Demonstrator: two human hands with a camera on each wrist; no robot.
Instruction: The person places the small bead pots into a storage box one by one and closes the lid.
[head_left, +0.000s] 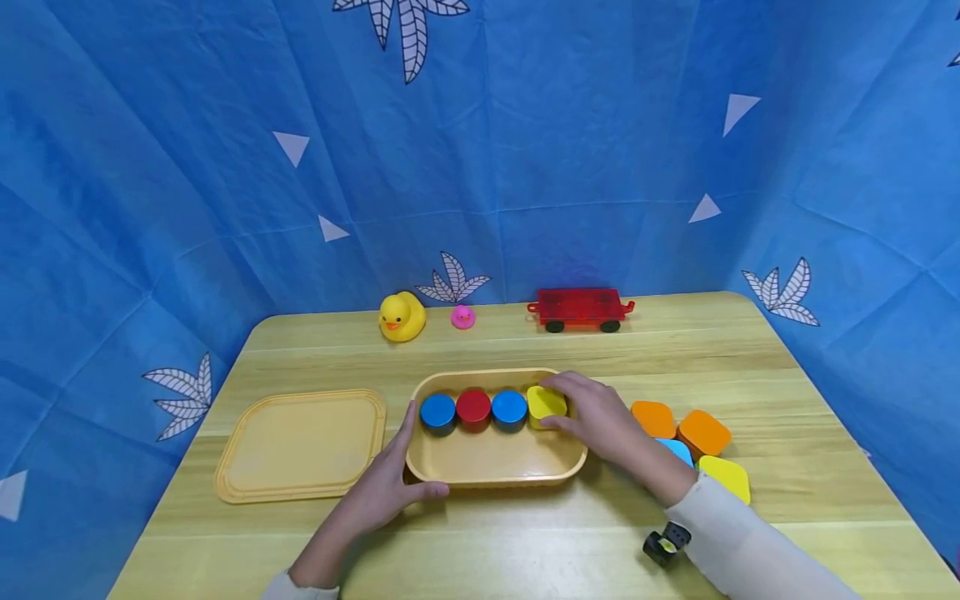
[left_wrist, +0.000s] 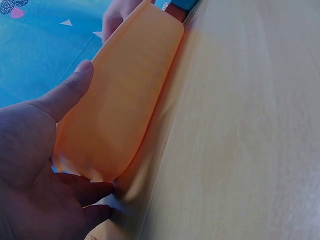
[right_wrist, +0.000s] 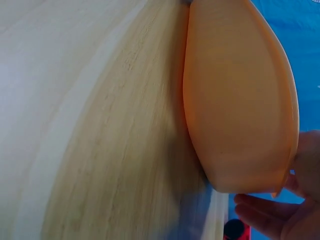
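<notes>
In the head view, a cream-yellow plastic box [head_left: 487,467] holds a row along its far side: a blue round block [head_left: 438,412], a red round block [head_left: 474,407], another blue round block [head_left: 509,407] and a yellow rounded-square block [head_left: 545,402]. My left hand [head_left: 382,486] holds the box's left end, thumb along the near wall and fingers round the end. At the right end, my right hand [head_left: 596,417] reaches over the rim and pinches the yellow block between thumb and fingers. Both wrist views show the box's outer wall [left_wrist: 117,95], orange there; the block's sides are mostly hidden.
A flat cream lid [head_left: 300,446] lies left of the box. Orange blocks [head_left: 703,432], a light blue block [head_left: 675,451] and a yellow block [head_left: 725,477] sit by my right forearm. Along the back stand a yellow duck [head_left: 402,317], a pink duck [head_left: 462,317] and a red wagon [head_left: 579,307].
</notes>
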